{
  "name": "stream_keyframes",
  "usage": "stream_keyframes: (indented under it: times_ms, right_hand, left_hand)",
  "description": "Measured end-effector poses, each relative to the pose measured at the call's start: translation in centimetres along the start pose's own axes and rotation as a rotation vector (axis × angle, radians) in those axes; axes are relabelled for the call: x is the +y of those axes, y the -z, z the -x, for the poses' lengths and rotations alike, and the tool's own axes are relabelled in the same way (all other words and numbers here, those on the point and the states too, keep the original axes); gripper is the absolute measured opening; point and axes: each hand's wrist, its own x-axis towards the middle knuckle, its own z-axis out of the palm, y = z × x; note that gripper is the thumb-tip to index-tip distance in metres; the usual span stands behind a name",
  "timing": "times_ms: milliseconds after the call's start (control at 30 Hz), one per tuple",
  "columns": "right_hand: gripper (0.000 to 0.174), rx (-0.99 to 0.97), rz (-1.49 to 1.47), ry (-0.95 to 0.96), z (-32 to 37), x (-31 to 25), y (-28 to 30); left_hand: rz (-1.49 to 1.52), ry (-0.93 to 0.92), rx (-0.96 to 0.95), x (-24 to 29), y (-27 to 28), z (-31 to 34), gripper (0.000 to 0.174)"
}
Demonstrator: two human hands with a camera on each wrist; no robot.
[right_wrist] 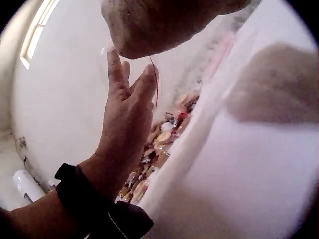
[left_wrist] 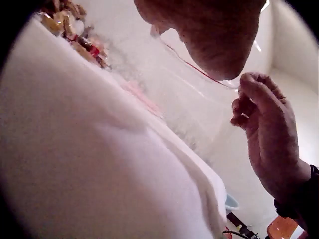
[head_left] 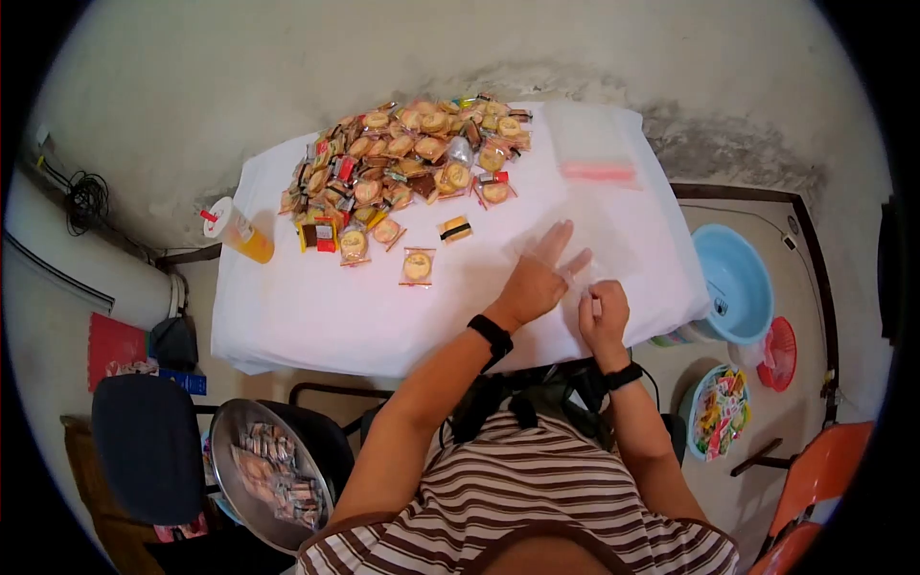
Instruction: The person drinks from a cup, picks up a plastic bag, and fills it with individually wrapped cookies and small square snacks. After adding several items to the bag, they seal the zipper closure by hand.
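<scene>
A clear plastic zip bag (left_wrist: 194, 68) with a thin red line along its mouth spans the space between the two hands, over the right part of the table. My right hand (head_left: 606, 311) pinches the bag's edge between thumb and curled fingers. Forefinger and thumb of my left hand (head_left: 537, 283) are straight and spread apart at the bag's mouth; in the right wrist view the red line runs beside the left thumb (right_wrist: 147, 79). Nearest to the left hand on the cloth lies a wrapped cookie with a dark band (head_left: 455, 229); another wrapped round cookie (head_left: 417, 266) lies farther left.
A large heap of wrapped cookies (head_left: 383, 163) covers the table's back left, beside an orange drink cup (head_left: 251, 243). Flat clear bags (head_left: 589, 139) are stacked at the back right. A steel bowl (head_left: 225, 460) of packed cookies stands lower left; a blue basin (head_left: 733, 283) stands right.
</scene>
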Motion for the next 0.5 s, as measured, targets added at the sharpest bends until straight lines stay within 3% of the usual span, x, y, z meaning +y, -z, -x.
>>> stream_keyframes:
  times_ms: [100,167,200,267,367,400,467,500]
  right_hand:
    - [0.013,-0.022,0.055,0.010,-0.5,-0.5,0.7]
    - [0.010,-0.154,0.083,-0.097,0.6,0.3,0.3]
    - [0.010,-0.158,0.076,-0.092,0.7,0.9,-0.2]
    - [0.010,-0.259,0.133,-0.191,1.5,1.6,-1.1]
    - [0.009,-0.198,0.043,-0.183,1.8,2.2,-2.5]
    - [0.009,-0.207,0.033,-0.181,1.9,2.1,-2.7]
    - [0.008,-0.216,-0.049,-0.373,2.2,2.1,-3.2]
    - [0.008,-0.225,-0.062,-0.373,2.4,2.0,-3.4]
  left_hand:
    - [0.032,-0.050,0.060,0.6,-0.3,0.1,0.055]
    - [0.001,0.142,-0.164,0.3,-0.2,0.7,0.055]
    - [-0.005,0.149,-0.161,0.0,-0.4,1.1,0.055]
    - [-0.055,0.272,-0.387,-0.6,-1.0,2.3,0.054]
    - [-0.021,0.240,-0.531,-1.5,-1.1,2.9,0.047]
    - [-0.025,0.254,-0.532,-1.4,-0.8,3.3,0.047]
    - [0.098,0.059,-0.341,-1.3,-0.3,4.5,0.035]
    - [0.091,0.073,-0.344,-1.3,0.1,5.3,0.035]
